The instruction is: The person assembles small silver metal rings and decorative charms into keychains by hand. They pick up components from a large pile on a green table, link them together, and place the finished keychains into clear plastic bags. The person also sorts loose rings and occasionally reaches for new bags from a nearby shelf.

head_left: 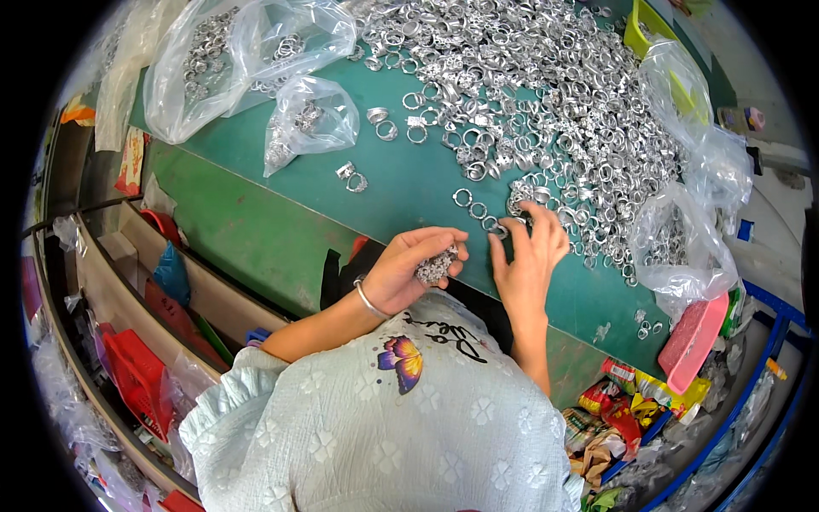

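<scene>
My left hand [409,269] is closed around a clump of small silver rings [435,266], held just over the table's near edge. To its right, my right hand [531,260] reaches over the green table with thumb and fingers apart. Its thumb and index fingertips are at a loose silver ring [493,225]; whether they touch it I cannot tell. Two more rings lie in a line beyond that one, including a ring [462,198]. A large heap of silver rings [546,94] spreads over the far and right parts of the table.
Clear plastic bags with rings stand at the far left, including a small bag [328,119]. Another bag [682,247] lies at the right, above a pink tray [695,341]. A yellow-green basket [648,30] stands far right. Drawers and a red basket [136,380] are at left.
</scene>
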Tool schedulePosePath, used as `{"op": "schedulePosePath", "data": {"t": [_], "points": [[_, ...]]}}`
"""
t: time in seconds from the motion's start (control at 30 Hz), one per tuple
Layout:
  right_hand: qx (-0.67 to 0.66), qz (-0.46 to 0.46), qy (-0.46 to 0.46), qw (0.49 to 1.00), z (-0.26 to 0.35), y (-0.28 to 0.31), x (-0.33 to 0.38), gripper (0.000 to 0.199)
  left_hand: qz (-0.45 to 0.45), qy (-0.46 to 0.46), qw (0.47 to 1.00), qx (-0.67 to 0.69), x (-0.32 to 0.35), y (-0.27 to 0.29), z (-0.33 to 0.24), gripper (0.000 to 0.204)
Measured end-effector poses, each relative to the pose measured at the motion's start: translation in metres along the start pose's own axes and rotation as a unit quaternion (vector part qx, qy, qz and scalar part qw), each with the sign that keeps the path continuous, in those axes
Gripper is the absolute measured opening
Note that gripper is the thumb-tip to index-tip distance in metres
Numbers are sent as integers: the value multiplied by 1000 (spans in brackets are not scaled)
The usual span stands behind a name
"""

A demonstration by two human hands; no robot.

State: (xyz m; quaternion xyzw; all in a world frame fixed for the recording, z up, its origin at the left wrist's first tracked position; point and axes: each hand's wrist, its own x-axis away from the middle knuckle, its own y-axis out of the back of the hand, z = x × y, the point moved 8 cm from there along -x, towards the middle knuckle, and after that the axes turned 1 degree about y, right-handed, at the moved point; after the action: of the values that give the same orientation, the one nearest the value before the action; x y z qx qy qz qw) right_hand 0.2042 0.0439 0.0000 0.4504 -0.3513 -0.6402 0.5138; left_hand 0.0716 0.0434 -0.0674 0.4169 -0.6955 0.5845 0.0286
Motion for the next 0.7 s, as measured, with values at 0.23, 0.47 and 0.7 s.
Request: {"op": "schedulePosePath", "data": {"t": [0.23, 0.47, 0.7], "points": [[-30, -19, 63, 997, 18, -12, -19, 15, -50, -11, 998, -24, 2, 1, -1, 19], [-539, -40, -213, 814, -21, -12, 2, 6, -11, -24, 999, -29, 1, -7, -5, 27], [-93, -99, -1, 991, 11, 7, -9, 14, -45, -56, 994, -84, 1, 0, -5, 29]]}}
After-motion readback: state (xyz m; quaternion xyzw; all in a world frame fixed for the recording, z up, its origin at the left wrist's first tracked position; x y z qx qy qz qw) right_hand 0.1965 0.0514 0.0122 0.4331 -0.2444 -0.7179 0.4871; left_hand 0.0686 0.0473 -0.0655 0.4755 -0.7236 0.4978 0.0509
